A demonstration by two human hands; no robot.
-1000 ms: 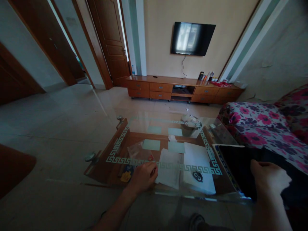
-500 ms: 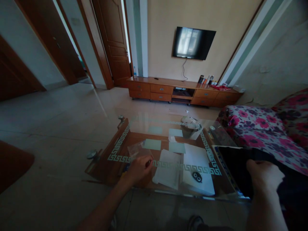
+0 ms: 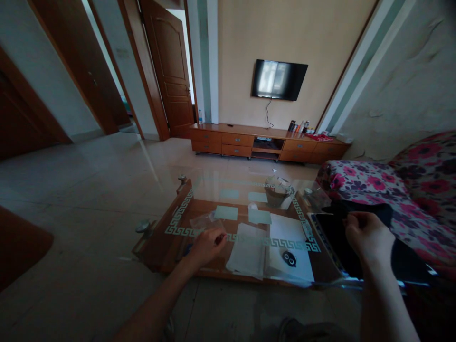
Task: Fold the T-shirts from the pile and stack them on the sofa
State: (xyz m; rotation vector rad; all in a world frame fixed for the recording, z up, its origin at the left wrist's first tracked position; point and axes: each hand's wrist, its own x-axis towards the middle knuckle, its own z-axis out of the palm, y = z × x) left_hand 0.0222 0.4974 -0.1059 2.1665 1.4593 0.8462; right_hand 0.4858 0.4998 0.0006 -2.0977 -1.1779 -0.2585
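Observation:
My left hand (image 3: 209, 244) is closed above the near left part of the glass coffee table (image 3: 213, 237), beside a clear plastic bag (image 3: 199, 221). Its fingers are curled inward, and I cannot make out what is in them, if anything. Over the table's right end, my right hand (image 3: 370, 236) pinches a black cloth (image 3: 406, 254). Part of this cloth stands up behind the fingers and part hangs past the table edge. Under it lies a dark flat piece with a pale rim (image 3: 329, 232). White papers (image 3: 247, 251) and a black double-ringed object (image 3: 289, 259) are between the hands.
A flowered sofa (image 3: 359, 178) stands close on the right. Beyond the table is a long wooden TV cabinet (image 3: 237, 140) with bottles (image 3: 301, 127) on it, below a wall-mounted television (image 3: 280, 80). A bowl-like container (image 3: 280, 192) shows near the table's far right corner.
My right hand has moved left and slightly up with the black cloth, which is now raised behind the fingers. My left hand stays nearly in place. The view has tilted slightly up.

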